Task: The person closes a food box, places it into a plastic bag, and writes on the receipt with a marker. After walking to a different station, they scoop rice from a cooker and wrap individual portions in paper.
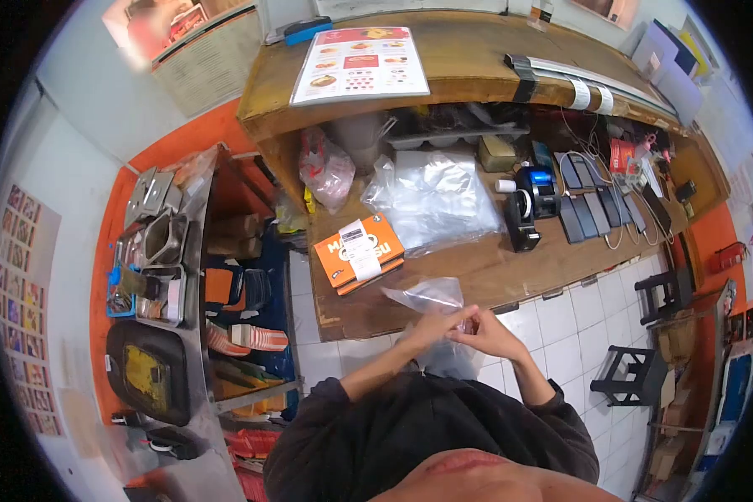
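Both hands meet just off the counter's front edge, in front of my dark shirt. My left hand (437,325) is closed on a clear plastic bag (433,295), its fingers reaching toward the other hand. Pinched at the bag's gathered neck is my right hand (484,336). The bag's loose top flares above the hands and its fuller part hangs below them; what it contains I cannot make out. On the counter nearby lie orange boxes (347,244) with a paper receipt (362,253) on top. Behind them is a stack of clear plastic bags (439,197).
The wooden counter (468,272) carries a black tape dispenser (522,226), several phones (590,213) with cables, and a pink-white plastic bag (325,171). A menu sheet (364,65) lies on the upper shelf. Metal trays (166,238) stand left; black stools (630,374) stand right.
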A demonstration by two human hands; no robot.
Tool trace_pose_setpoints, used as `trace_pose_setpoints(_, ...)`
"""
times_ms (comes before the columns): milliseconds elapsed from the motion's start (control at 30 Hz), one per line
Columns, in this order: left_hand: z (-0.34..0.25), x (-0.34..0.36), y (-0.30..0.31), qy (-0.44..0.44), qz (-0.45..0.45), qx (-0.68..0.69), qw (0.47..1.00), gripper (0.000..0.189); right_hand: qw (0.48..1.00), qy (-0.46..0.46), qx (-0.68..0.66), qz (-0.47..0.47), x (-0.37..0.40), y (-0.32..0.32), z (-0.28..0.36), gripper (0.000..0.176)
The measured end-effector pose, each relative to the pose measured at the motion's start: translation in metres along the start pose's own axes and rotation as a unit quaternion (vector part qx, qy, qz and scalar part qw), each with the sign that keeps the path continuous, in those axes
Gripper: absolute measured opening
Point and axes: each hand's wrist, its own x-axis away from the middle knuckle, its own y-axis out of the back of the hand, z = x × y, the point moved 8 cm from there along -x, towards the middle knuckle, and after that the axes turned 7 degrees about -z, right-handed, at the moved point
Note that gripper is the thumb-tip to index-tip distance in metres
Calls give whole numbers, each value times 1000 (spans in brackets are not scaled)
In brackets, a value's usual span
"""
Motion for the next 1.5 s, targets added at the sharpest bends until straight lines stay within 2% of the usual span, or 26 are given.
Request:
trace_pose_setpoints(33,-1,-3,9,13,-92,11,996,50,1000,16,21,-17,-3,0,4,27)
trace_pose_setpoints(100,-14,9,21,62,-41,-5,997,47,996,21,85,0,-8,11,4,26)
trace_pose_setpoints(133,-50,16,26,-94,-13,-105,990,36,997,31,66,-19,-10,26,-4,22)
trace_pose_setpoints(200,-80,18,60,-239,-83,-226,941,28,990,26,112,-75,-14,72,3,12)
trace_pose_setpoints(267,-97,12,111,-279,-251,-216,902,27,978,15,178,-111,-21,106,35,9)
trace_pose_setpoints(300,-113,16,127,-326,-318,-187,870,26,963,102,160,-190,-24,116,60,11)
trace_pose_setpoints(333,-147,37,114,-364,-386,-299,793,19,935,188,140,-267,-24,125,80,13)
trace_pose_setpoints(367,-149,31,107,-366,-390,-300,790,19,934,193,138,-265,-33,121,79,13)
trace_pose_setpoints(433,-141,12,87,-393,-339,-135,844,15,926,163,147,-306,-51,116,60,29)
trace_pose_setpoints(467,-130,-4,66,-350,-299,-154,874,11,925,163,147,-310,-56,104,54,29)
trace_pose_setpoints(533,-129,-18,14,-388,-168,-277,863,10,945,175,97,-258,-71,80,44,23)
trace_pose_setpoints(600,-131,-28,11,-473,-189,-280,814,12,913,212,144,-318,-68,118,40,19)
trace_pose_setpoints(633,-155,-18,16,-458,-241,-259,816,16,884,245,205,-342,-58,138,38,15)
trace_pose_setpoints(667,-161,-32,30,-365,-272,-324,829,18,893,164,239,-343,-59,172,25,10)
trace_pose_setpoints(700,-169,-45,26,-380,-263,-435,773,21,895,159,236,-343,-55,196,24,10)
trace_pose_setpoints(800,-202,-72,-32,-394,-224,-404,795,21,868,167,253,-394,-42,240,8,14)
trace_pose_setpoints(900,-232,-108,-118,-360,-209,-543,730,20,813,277,271,-435,-27,291,8,20)
trace_pose_setpoints(967,-261,-106,-170,-491,-350,-478,639,21,816,309,239,-426,-19,324,-13,23)
trace_pose_setpoints(1033,-245,-140,-215,-475,-344,-486,648,18,822,341,217,-401,-13,365,-29,27)
trace_pose_setpoints(1100,-227,-171,-278,-494,-234,-405,733,15,839,339,201,-376,6,412,-34,25)
trace_pose_setpoints(1133,-228,-185,-302,-492,-239,-404,733,15,840,342,200,-370,11,431,-42,25)
trace_pose_setpoints(1200,-234,-210,-355,-521,-145,-347,766,15,836,301,98,-448,24,481,-65,21)
trace_pose_setpoints(1300,-253,-243,-393,-451,-134,-352,809,18,829,253,-3,-499,34,530,-90,14)
trace_pose_setpoints(1367,-240,-268,-414,-449,-110,-344,817,19,836,264,-46,-479,25,538,-108,11)
trace_pose_setpoints(1433,-245,-264,-451,-542,-22,-346,766,19,832,365,-60,-414,25,539,-101,10)
trace_pose_setpoints(1500,-256,-273,-450,-512,-4,-331,793,16,825,412,-30,-385,26,559,-106,20)
